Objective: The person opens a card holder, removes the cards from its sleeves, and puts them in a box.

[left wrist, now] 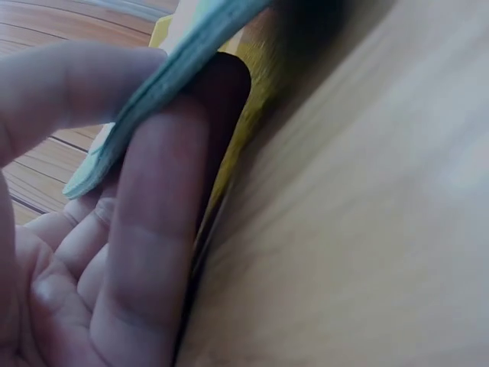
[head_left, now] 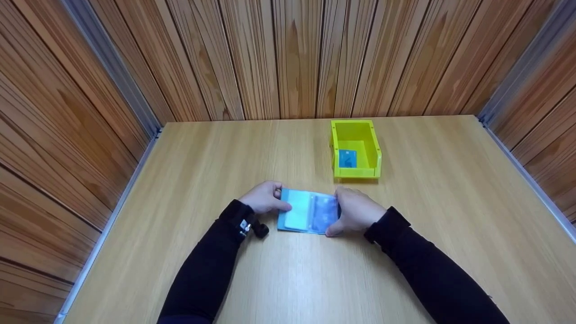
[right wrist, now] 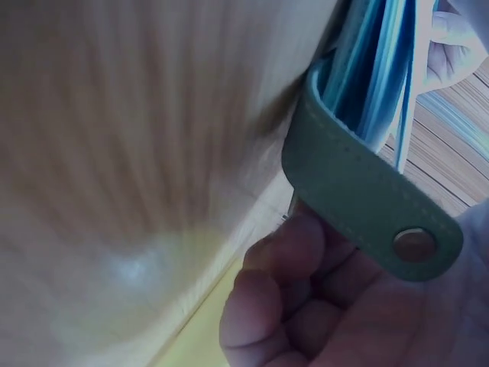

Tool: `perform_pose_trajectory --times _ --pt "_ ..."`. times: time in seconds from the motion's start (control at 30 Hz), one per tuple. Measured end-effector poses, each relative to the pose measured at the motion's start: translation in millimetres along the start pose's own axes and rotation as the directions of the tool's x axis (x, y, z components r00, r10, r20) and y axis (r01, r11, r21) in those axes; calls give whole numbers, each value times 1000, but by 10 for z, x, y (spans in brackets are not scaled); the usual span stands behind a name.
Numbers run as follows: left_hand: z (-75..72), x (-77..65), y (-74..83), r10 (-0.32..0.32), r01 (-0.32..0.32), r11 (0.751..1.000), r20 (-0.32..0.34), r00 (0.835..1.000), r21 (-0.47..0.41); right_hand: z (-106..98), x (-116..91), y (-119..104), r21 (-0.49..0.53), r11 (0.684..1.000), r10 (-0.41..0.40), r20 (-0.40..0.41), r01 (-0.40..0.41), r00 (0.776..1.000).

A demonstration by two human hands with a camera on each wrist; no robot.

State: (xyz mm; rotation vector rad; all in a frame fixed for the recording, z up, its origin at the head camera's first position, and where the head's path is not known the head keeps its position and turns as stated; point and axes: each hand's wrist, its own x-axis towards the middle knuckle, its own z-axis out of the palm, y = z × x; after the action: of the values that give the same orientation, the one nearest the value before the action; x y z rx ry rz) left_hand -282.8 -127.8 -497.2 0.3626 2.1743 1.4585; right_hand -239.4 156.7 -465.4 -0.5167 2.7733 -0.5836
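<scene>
An open light-blue card holder (head_left: 297,210) with clear plastic sleeves lies between both hands, low over the table. Its left edge is pinched by my left hand (head_left: 266,198), thumb on top; in the left wrist view a finger (left wrist: 157,229) sits beneath the cover (left wrist: 176,76). My right hand (head_left: 357,209) grips the right side, thumb at the near corner and fingers at the far one. The right wrist view shows the holder's strap (right wrist: 359,187) with a metal snap (right wrist: 415,245) sticking out by the palm, and the sleeves' edges (right wrist: 382,73) fanned above it.
Behind the right hand stands a yellow-green bin (head_left: 357,173) with a small blue card-like piece (head_left: 347,158) inside. Wood-panelled walls (head_left: 292,58) enclose the table (head_left: 216,153) at the back and sides.
</scene>
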Motion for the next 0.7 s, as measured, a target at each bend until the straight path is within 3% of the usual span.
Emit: perform_pose_trajectory --times 0.23,0.47,0.7 --pt "6 8 -22 11 -11 1000 -11 1000 10 -10 10 5 -36 999 -22 3 22 1000" --pt "25 14 -32 -21 21 998 3 1000 -65 -22 29 37 -25 999 -31 27 32 999" --pt "30 22 -22 -29 30 997 18 999 -73 -42 5 -38 68 997 21 -8 -20 1000"
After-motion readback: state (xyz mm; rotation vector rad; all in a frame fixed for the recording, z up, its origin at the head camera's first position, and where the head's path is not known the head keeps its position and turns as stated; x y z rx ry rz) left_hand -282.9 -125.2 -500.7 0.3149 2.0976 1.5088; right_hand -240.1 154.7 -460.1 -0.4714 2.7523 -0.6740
